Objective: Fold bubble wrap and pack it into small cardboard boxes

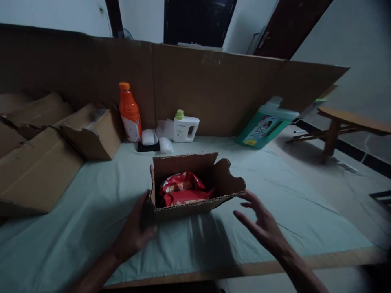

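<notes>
In the head view an open-topped cardboard box [183, 212] with ragged cut edges stands in the middle of the cloth. Red shiny snack packets [183, 190] lie inside it. My left hand [134, 228] is at the box's left end, its fingers stretched along that side and the thumb apart in front; whether it presses on the cardboard I cannot tell. At the right end, my right hand [262, 224] has its fingers spread, with the upper fingertips close to the box's corner and the thumb away from it. Nothing shows between the right hand's fingers.
Several cardboard boxes [39, 162] stand at the left. Along the cardboard back wall [195, 81] are an orange bottle [130, 114], small white packs [149, 137], a white jug [185, 128] and a tilted green jug [265, 124]. Pale green cloth [290, 211] covers the table.
</notes>
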Demonstrator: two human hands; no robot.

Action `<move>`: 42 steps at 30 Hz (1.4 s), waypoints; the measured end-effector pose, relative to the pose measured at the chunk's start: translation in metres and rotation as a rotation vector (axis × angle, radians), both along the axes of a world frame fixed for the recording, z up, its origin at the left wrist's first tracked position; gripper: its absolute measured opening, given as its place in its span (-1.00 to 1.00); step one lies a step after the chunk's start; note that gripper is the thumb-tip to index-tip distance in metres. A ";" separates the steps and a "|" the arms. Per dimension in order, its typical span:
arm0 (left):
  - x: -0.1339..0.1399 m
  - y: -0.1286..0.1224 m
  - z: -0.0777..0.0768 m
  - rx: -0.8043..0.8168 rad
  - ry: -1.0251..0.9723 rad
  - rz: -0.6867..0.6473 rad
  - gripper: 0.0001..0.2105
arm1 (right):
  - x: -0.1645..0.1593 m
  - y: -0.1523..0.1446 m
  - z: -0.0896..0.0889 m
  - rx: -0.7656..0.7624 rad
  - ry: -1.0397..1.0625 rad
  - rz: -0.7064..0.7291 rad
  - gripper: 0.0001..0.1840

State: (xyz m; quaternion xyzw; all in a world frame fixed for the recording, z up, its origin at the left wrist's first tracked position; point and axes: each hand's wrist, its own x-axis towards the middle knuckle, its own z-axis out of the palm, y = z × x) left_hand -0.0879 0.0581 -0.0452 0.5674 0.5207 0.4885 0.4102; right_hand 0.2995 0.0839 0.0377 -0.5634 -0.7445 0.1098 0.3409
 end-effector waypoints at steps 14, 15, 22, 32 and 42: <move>0.074 0.142 0.017 0.101 -0.082 -0.268 -0.32 | -0.021 0.083 -0.057 -0.223 0.363 -0.197 -0.55; 0.076 0.151 0.014 0.107 -0.096 -0.275 -0.30 | -0.020 0.088 -0.058 -0.233 0.379 -0.198 -0.54; 0.068 0.154 0.005 0.087 -0.065 -0.240 -0.29 | -0.031 0.100 -0.067 -0.253 0.448 -0.212 -0.57; 0.005 0.096 0.014 0.042 0.004 0.015 -0.42 | -0.100 0.068 -0.070 -0.308 0.437 -0.033 -0.56; -0.049 0.105 0.003 0.006 -0.014 0.281 -0.47 | -0.124 0.150 -0.035 -0.256 0.252 0.174 -0.72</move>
